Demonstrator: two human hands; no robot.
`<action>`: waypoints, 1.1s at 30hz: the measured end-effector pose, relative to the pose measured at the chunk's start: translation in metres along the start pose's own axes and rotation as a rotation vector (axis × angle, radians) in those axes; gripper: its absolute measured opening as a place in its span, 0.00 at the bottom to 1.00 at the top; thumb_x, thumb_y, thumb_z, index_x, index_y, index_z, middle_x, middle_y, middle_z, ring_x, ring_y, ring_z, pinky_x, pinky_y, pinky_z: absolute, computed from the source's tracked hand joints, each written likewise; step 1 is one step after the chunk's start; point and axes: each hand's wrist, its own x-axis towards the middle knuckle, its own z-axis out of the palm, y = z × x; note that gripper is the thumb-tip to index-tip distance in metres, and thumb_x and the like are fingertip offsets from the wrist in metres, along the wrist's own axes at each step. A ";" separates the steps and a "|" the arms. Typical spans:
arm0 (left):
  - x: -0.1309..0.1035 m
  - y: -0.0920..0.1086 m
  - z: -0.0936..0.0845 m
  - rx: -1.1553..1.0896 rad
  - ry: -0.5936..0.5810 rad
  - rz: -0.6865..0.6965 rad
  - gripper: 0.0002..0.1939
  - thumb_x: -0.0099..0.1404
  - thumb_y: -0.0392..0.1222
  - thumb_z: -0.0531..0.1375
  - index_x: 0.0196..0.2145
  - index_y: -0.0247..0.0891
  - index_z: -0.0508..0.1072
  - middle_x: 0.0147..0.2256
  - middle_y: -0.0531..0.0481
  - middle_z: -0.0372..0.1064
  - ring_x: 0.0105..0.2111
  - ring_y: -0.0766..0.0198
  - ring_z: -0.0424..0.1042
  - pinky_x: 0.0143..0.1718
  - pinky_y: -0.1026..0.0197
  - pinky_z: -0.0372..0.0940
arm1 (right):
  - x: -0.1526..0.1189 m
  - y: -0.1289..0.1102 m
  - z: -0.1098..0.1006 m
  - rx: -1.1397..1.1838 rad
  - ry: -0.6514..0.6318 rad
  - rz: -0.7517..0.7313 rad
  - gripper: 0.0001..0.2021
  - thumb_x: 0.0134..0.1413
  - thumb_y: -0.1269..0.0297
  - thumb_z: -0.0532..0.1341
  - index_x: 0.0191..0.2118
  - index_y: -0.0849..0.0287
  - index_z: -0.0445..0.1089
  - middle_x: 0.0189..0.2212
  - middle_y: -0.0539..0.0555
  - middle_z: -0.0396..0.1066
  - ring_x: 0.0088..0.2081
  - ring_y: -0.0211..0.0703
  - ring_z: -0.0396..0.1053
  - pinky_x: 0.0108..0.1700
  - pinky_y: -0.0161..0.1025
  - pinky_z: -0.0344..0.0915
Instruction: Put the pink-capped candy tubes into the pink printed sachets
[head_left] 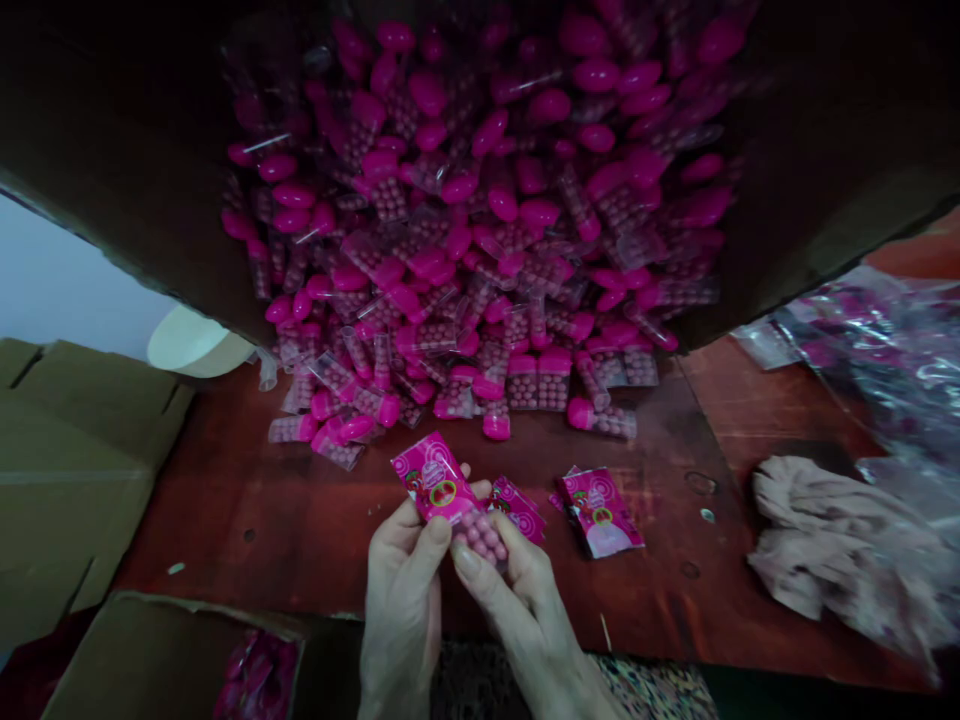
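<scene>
My left hand (405, 575) is closed, its thumb and fingers pinching a pink printed wrapper (431, 476) with a cherry picture. In my closed right hand (517, 590) is a small clear candy container (481, 536) full of pink balls. The container's far end meets the wrapper's lower edge; whether it sits inside the wrapper I cannot tell. Just beyond my right fingers lies another pink wrapper (523, 510). Further right, a small stack of the same wrappers (602, 512) rests on the reddish wooden table (300, 530).
A big heap of pink-capped candy containers (487, 250) spills from a dark cardboard box (795, 200) onto the table. At right lie a crumpled cloth (817, 530) and clear plastic bags (892, 370). Cardboard boxes (75, 440) and a pale bowl (196, 342) are at left.
</scene>
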 end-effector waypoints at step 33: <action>-0.006 -0.006 -0.003 -0.167 0.123 -0.063 0.18 0.58 0.49 0.60 0.42 0.36 0.76 0.46 0.38 0.72 0.46 0.51 0.71 0.50 0.50 0.62 | -0.008 0.017 -0.005 -0.332 0.012 -0.028 0.11 0.55 0.54 0.56 0.33 0.57 0.65 0.23 0.48 0.64 0.25 0.38 0.60 0.27 0.32 0.58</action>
